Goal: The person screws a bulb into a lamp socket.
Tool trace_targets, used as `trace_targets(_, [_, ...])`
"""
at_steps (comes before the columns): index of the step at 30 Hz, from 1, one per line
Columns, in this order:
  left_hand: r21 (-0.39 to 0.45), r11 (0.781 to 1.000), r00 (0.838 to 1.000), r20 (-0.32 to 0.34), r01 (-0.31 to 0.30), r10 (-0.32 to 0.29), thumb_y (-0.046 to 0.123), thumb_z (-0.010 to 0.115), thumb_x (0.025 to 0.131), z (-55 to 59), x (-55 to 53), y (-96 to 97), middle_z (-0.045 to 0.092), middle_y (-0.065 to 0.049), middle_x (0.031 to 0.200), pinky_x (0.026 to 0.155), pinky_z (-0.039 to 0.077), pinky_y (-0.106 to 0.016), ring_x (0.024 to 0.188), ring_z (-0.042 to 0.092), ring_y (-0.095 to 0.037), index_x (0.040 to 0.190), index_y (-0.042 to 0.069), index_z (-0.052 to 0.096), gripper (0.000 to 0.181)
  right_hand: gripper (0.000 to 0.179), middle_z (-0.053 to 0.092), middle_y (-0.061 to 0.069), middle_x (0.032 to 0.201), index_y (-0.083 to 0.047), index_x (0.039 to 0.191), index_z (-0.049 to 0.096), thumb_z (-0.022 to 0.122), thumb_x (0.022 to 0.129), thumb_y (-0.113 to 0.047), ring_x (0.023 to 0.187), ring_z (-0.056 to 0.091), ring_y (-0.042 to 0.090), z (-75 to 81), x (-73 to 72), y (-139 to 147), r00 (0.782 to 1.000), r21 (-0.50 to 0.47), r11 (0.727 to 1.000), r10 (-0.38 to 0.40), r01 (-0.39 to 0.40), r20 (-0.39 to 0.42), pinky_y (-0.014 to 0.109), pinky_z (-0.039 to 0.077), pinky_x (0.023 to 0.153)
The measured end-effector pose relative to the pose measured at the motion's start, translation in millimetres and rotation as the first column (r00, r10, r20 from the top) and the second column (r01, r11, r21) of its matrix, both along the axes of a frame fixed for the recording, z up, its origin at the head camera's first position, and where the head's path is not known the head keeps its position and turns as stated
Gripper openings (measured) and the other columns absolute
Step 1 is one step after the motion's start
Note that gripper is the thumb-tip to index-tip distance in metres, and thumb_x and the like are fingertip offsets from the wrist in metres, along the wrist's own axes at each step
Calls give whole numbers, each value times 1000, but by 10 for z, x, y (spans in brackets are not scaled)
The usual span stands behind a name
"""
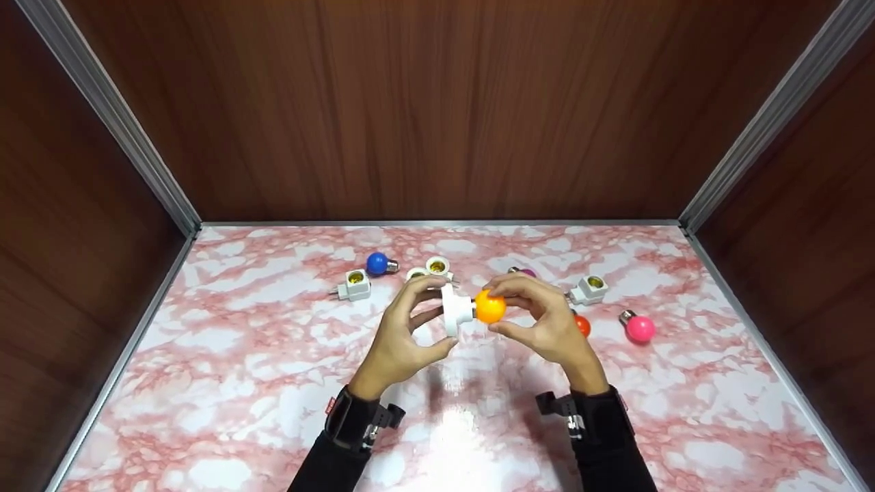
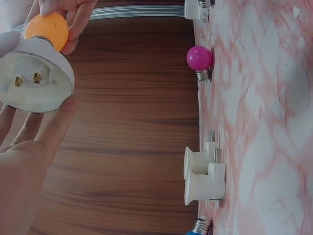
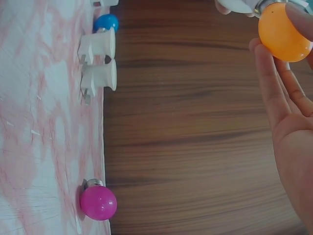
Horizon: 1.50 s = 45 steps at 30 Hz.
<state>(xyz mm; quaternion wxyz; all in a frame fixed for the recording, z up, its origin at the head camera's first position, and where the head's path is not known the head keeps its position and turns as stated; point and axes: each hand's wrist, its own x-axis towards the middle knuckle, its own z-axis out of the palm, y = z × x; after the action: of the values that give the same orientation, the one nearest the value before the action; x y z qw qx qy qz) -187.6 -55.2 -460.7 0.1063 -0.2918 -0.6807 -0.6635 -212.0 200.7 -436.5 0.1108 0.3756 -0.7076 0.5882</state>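
Note:
Above the table, my left hand (image 1: 405, 335) grips a round white lamp holder (image 1: 452, 309) by its wide rim. The left wrist view shows the hollow back of this lamp holder (image 2: 44, 98), with two brass screw terminals inside. An orange light bulb (image 1: 490, 306) is pinched between the thumb and fingers of my right hand (image 1: 547, 318). The metal base of the bulb (image 3: 281, 34) meets the mouth of the holder, and the two line up sideways. In the right wrist view the thumb lies over the globe and the fingers are under it.
Around the hands lie a blue bulb (image 1: 377, 264), a pink bulb (image 1: 640, 329), a red bulb (image 1: 582, 325) and a purple bulb (image 2: 199, 58). White plug-in sockets stand at left (image 1: 355, 285), at right (image 1: 590, 290) and in a pair (image 3: 98, 76). Wood-grain walls (image 1: 437, 109) enclose the marbled table (image 1: 260, 396).

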Motion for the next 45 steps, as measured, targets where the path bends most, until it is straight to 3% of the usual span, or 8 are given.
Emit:
trace_targets(4, [9,1000,1000,-6,0,0,-4,88,78,-4,5,-1,55,-16,146,113,59,-37,134,62,-28,148,7,52,80,48,71,19,124,9,118,70,85,74,19,118,71,8,-4,-3,2,1000,-8,1000,6,-7,-9,22,63,100])
trace_targets(11, [13,1000,1000,-14,-1,2,-3,89,78,0,17,6,55,-16,147,113,59,-36,133,62,-27,149,7,51,81,50,75,17,119,9,121,69,85,74,19,110,74,7,9,1,7,1000,-16,1000,3,-3,6,23,64,97])
trace_targets(19, [11,1000,1000,-22,-17,17,0,91,79,-6,12,16,55,-16,148,113,59,-36,133,62,-25,149,7,52,81,50,73,27,117,7,123,70,85,76,16,106,75,8,9,-7,1,1000,11,1000,-21,21,17,23,65,95])
trace_targets(24, [5,999,999,-19,-35,35,0,91,78,-7,14,30,55,-15,148,113,59,-35,133,63,-28,148,7,52,81,50,73,21,122,6,125,69,84,78,15,110,74,10,11,1,12,999,20,1000,-21,21,25,22,64,98])
trace_targets(31, [-18,999,999,-22,-40,39,2,92,78,-15,16,38,54,-15,150,115,58,-36,136,63,-31,147,5,51,80,49,72,2,128,7,126,69,82,80,16,116,73,8,16,7,61,998,8,1000,0,0,55,23,63,102])
trace_targets(39, [-22,999,999,-34,-42,41,4,92,79,-33,6,33,56,-16,152,121,53,-35,139,63,-32,147,5,50,80,37,76,3,127,11,130,66,68,93,15,114,74,13,58,28,109,989,-67,997,54,-45,134,22,63,100])
trace_targets(45, [-77,995,996,-72,-67,61,11,92,81,-38,16,48,60,-16,150,121,53,-39,140,63,-31,146,4,53,76,36,79,0,122,14,127,66,68,92,16,109,76,12,98,58,178,982,-95,995,38,-20,186,22,64,96])
